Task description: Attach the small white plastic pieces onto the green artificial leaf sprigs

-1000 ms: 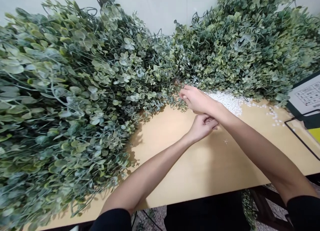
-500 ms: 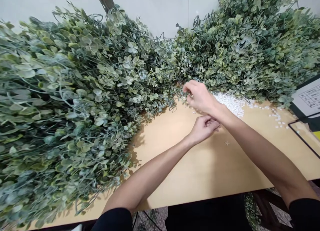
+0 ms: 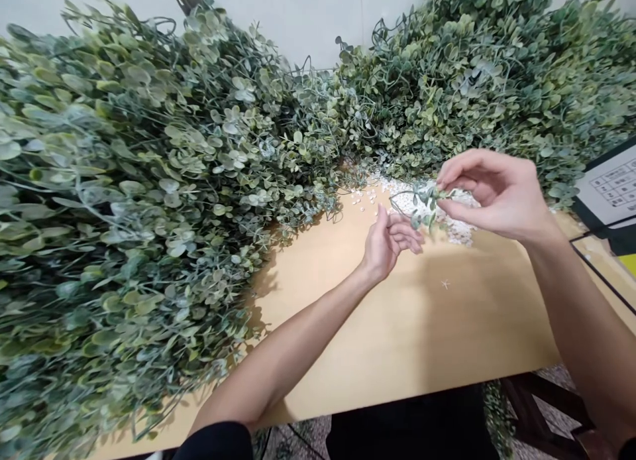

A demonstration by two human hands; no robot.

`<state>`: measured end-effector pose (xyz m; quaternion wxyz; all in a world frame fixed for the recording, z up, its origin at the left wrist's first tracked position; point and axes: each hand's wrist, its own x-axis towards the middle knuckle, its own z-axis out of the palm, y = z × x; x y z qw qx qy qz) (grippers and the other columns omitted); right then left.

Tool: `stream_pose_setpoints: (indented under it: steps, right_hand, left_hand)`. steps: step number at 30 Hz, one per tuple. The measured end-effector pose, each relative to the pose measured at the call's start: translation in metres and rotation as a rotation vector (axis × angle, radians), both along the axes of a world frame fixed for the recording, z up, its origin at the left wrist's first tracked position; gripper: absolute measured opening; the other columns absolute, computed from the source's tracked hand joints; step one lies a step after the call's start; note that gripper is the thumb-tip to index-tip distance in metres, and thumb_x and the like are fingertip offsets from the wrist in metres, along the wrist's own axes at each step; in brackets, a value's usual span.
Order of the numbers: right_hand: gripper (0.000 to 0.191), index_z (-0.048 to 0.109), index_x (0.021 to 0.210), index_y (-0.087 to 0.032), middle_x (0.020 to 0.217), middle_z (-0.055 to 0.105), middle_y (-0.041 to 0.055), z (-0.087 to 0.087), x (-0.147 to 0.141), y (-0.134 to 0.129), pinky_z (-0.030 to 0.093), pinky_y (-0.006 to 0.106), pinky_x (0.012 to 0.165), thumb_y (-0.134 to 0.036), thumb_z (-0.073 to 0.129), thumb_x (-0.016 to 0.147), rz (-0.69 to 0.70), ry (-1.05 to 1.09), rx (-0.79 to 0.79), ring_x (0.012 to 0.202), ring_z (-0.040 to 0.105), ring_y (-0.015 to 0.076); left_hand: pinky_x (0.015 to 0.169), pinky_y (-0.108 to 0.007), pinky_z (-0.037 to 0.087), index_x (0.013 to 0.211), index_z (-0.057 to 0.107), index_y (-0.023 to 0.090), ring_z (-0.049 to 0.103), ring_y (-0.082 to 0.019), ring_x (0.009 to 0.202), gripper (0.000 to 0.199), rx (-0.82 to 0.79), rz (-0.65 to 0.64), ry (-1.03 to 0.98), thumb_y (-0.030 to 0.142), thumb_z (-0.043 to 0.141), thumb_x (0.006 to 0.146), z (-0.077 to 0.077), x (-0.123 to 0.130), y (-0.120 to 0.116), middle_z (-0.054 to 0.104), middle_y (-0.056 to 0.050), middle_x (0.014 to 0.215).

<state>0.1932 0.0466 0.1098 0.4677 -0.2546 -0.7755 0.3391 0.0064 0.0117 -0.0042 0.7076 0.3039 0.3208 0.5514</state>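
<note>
- Heaps of leafy stems (image 3: 149, 148) stand on the table (image 3: 348, 341).
- My right hand (image 3: 517, 195) pinches a small sprig (image 3: 422, 205) above white pieces (image 3: 460, 234); I judge the step is handling it.
- My left hand (image 3: 382, 248) is near, fingers loosely curled, seemingly empty.
- Any move calls for light pinch, I think.

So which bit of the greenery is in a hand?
The small leafy sprig pinched between the right hand's thumb and fingers, seen against the white pieces. The other greenery is in big heaps, untouched by either hand.
</note>
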Motion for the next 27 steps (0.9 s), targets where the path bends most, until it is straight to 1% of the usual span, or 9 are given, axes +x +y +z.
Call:
stream_pose_setpoints:
  steps: [4,7,9,11,13,15,19,22,27]
  right_hand:
    - [0.024,0.077,0.095,-0.027,0.101,0.074,0.0034,-0.021,0.007,-0.009,0.061,0.035,0.083,-0.013,0.081,0.077,0.038,-0.121,-0.006,0.094,0.070,0.0214]
    - [0.017,0.077,0.092,-0.026,0.100,0.077,0.0045,-0.034,0.006,-0.009,0.061,0.038,0.086,-0.019,0.084,0.077,0.068,0.028,-0.067,0.094,0.072,0.0226]
    - [0.014,0.076,0.088,-0.026,0.099,0.078,0.0053,-0.044,0.010,-0.003,0.061,0.041,0.087,-0.024,0.085,0.078,-0.016,0.187,-0.079,0.093,0.073,0.0239]
    - [0.011,0.076,0.088,-0.026,0.096,0.078,0.0048,-0.057,0.019,0.007,0.061,0.041,0.084,-0.026,0.084,0.081,-0.207,0.250,-0.053,0.089,0.072,0.0242]
    - [0.007,0.076,0.092,-0.026,0.091,0.077,0.0040,-0.072,0.031,0.018,0.059,0.041,0.081,-0.026,0.078,0.085,-0.398,0.127,0.009,0.082,0.071,0.0238]
    - [0.010,0.076,0.099,-0.024,0.091,0.077,0.0055,-0.086,0.042,0.025,0.057,0.042,0.084,-0.023,0.070,0.090,-0.489,-0.170,0.125,0.082,0.069,0.0253]
    - [0.021,0.076,0.108,-0.016,0.097,0.079,0.0129,-0.101,0.051,0.026,0.053,0.048,0.094,-0.023,0.059,0.097,-0.454,-0.706,0.257,0.093,0.068,0.0322]
    - [0.027,0.076,0.112,-0.014,0.105,0.080,0.0154,-0.101,0.049,0.024,0.052,0.048,0.097,-0.023,0.053,0.102,-0.448,-0.801,0.239,0.098,0.068,0.0336]
    - [0.029,0.077,0.113,-0.012,0.108,0.081,0.0160,-0.101,0.045,0.023,0.052,0.044,0.097,-0.020,0.051,0.103,-0.428,-0.747,0.215,0.102,0.069,0.0330]
  left_hand:
    - [0.056,-0.032,0.054,0.091,0.066,0.016,0.070,-0.020,0.056,0.068,-0.021,-0.088,0.036,0.083,0.064,0.082,0.005,-0.002,-0.001,0.075,-0.009,0.072]
    - [0.062,-0.033,0.057,0.088,0.066,0.015,0.073,-0.020,0.063,0.051,0.036,-0.083,0.086,0.062,0.082,0.080,0.007,-0.001,-0.004,0.077,-0.011,0.080]
    - [0.068,-0.035,0.059,0.093,0.067,0.015,0.075,-0.021,0.067,0.042,0.050,-0.075,0.074,0.051,0.084,0.081,0.008,-0.001,-0.006,0.078,-0.010,0.081]
    - [0.076,-0.038,0.061,0.101,0.068,0.017,0.078,-0.024,0.076,0.035,0.052,-0.065,0.047,0.044,0.082,0.083,0.009,-0.002,-0.006,0.079,-0.008,0.085]
    - [0.082,-0.038,0.060,0.106,0.069,0.019,0.079,-0.025,0.089,0.033,0.062,-0.050,0.029,0.038,0.080,0.082,0.009,-0.002,-0.006,0.079,-0.007,0.090]
    - [0.081,-0.035,0.058,0.105,0.069,0.020,0.077,-0.025,0.099,0.031,0.077,-0.029,0.019,0.033,0.081,0.079,0.009,-0.003,-0.006,0.077,-0.006,0.094]
    - [0.077,-0.028,0.055,0.099,0.068,0.021,0.072,-0.018,0.091,0.029,0.075,-0.003,0.066,0.023,0.083,0.074,0.007,-0.002,-0.006,0.074,-0.002,0.090]
    - [0.085,-0.031,0.057,0.097,0.064,0.022,0.072,-0.017,0.089,0.035,0.066,-0.006,0.100,0.019,0.086,0.070,0.007,-0.001,-0.007,0.075,0.000,0.091]
    - [0.106,-0.042,0.055,0.092,0.060,0.021,0.076,-0.020,0.099,0.039,0.076,0.016,0.089,0.021,0.091,0.069,0.012,0.001,-0.008,0.078,-0.001,0.097]
